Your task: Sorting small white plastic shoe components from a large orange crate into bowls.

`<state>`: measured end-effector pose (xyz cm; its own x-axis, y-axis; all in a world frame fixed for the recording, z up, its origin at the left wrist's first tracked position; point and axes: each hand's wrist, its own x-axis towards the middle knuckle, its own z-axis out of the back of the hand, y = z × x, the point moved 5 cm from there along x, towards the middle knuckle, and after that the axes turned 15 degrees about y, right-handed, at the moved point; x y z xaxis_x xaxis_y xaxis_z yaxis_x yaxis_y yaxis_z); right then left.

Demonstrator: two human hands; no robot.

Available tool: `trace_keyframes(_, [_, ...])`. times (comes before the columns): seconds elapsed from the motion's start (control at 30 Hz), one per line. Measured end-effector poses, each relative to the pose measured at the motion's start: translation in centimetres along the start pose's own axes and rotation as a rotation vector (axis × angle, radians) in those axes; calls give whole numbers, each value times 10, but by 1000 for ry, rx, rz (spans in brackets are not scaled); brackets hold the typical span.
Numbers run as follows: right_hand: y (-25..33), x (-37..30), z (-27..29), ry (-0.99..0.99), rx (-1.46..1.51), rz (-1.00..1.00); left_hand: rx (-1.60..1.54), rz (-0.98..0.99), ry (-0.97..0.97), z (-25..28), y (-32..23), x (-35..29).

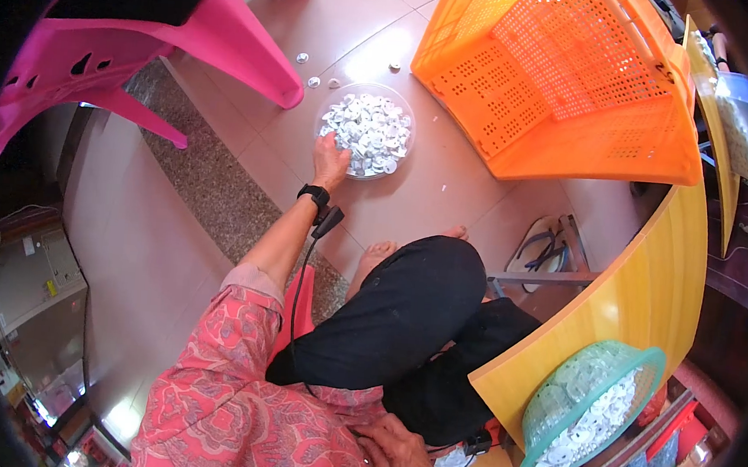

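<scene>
My left hand (330, 161), with a black band (314, 195) at the wrist, reaches to the near left side of a clear round tub (412, 132) on the floor. Small white pieces (368, 129), seemingly plastic, fill the tub. The fingers are bent together over the pieces at the rim; what they pinch, if anything, is too small to make out. Low in the picture, my right hand (402, 455) rests against the patterned red shirt (265, 425) by my lap, its fingers loosely stretched out and apart. It holds nothing that I can see.
Several loose pieces (313, 82) lie beyond the tub. An orange perforated crate (521, 114) stands to its right, a pink plastic chair (231, 46) to its left. On the yellow tabletop (613, 285) at right sits a green basket (577, 373) of white pieces. A sandal (539, 249) lies beneath.
</scene>
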<state>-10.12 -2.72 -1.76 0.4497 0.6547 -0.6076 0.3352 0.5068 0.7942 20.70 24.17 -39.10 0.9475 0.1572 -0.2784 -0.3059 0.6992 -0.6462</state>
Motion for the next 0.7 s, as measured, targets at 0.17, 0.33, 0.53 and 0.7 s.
trace_keyframes(0.17, [-2, 2, 2, -5, 10, -25, 126, -55, -138, 0, -43, -33])
trace_keyframes(0.33, [-2, 3, 4, -33, 1, -2, 544, -612, 219, -58, -95, -42])
trace_keyframes(0.53, [-3, 1, 0, 7, 40, -83, 630, -536, 166, -67, -80, 1])
trace_keyframes(0.7, [-6, 1, 5, -16, 26, -60, 504, -292, -83, -45, -78, 8])
